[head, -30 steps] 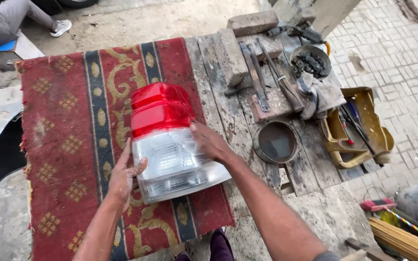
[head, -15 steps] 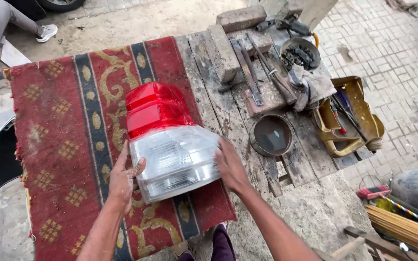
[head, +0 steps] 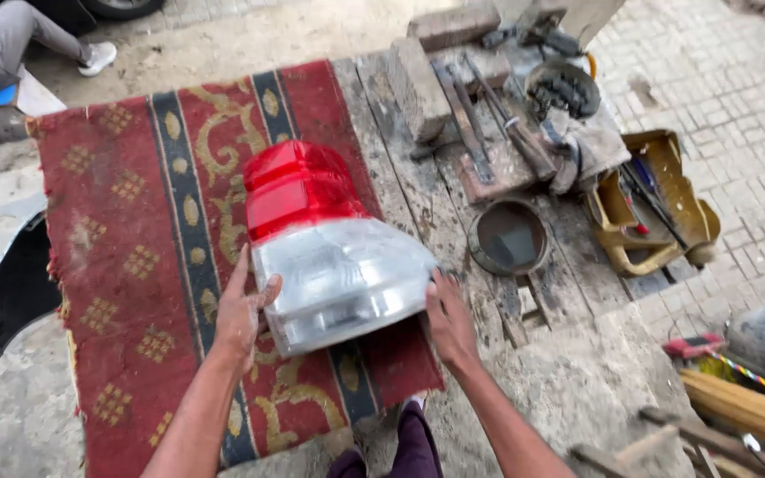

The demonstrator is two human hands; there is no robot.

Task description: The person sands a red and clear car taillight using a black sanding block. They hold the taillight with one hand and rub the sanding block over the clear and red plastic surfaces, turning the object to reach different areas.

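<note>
1. Soft, even daylight fills the whole frame; the scene is bright, with no dim corners.
2. Shadows are faint and short. A weak one sits under the tail light [head: 334, 243] at centre, and there is no hard-edged cast shadow.
3. The silvery lower lens of the tail light carries a dull, milky sheen, and the red upper part shows pale highlights along its ridges.
4. The pale paving [head: 737, 88] at upper right is the brightest area, close to washed out.
5. Focus is fair at centre; detail on the rug [head: 126, 221] softens toward the left edge.
6. The wide lens bends straight lines near the frame's edges, and the lower right corner is smeared.
</note>
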